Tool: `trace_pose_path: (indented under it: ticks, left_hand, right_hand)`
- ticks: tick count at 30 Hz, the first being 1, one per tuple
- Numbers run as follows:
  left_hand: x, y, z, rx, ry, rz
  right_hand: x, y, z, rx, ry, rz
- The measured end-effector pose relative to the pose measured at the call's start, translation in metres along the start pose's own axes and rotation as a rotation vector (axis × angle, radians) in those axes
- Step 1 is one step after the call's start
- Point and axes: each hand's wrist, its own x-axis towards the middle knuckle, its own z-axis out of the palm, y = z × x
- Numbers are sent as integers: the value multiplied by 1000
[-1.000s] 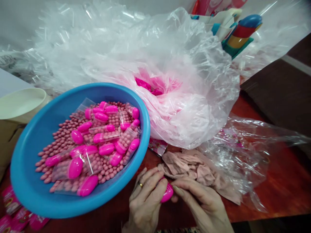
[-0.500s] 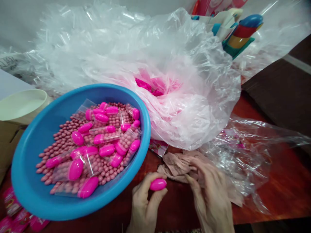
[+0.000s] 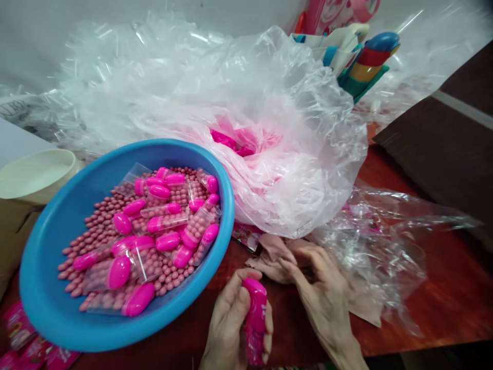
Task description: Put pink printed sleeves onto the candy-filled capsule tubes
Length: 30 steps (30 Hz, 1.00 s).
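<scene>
In my left hand (image 3: 225, 321) is a glossy bright pink plastic case (image 3: 256, 321), elongated and rounded on top, with small white lettering along its side. My thumb presses near its top and my fingers wrap behind it. My right hand (image 3: 323, 293) has its thumb and fingertips closed on a dusty-pink cloth (image 3: 275, 257) that lies crumpled on the table. Left of my hands, a blue basin (image 3: 227, 241) holds many small pinkish-brown balls (image 3: 102, 221) and several clear tubes with pink caps (image 3: 119, 272), balls inside them.
Behind my hands spreads a large clear plastic bag (image 3: 304, 190) with bright pink pieces inside. Crumpled clear film (image 3: 396, 257) lies at the right, near a dark box (image 3: 442, 133). A cream bowl (image 3: 38, 172) stands left, above pink printed packets (image 3: 36, 352) on the red-brown table (image 3: 442, 308).
My left hand has turned the pink case from end-on to lengthwise, so its lettered side shows. My right thumb and fingers have closed together on the cloth. The view has shifted slightly.
</scene>
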Motion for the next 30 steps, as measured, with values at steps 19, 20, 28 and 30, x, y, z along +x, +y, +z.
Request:
trace_pose_path:
  ticks: [19,20,28,30]
  left_hand:
    - [-6,-9,5,-8,133,-158]
    - [-5,-9,4,6,124,-140]
    - [-1,-14,3,15,2,75]
    - [-2,-15,1,21,4,-9]
  right_hand:
    - [-11,-44,-14,815,-303,131]
    - [-12,-44,-14,839,-319,132]
    - [-24,-54,-16,795,-199,141]
    - [-25,-55,-14,808,-151,201]
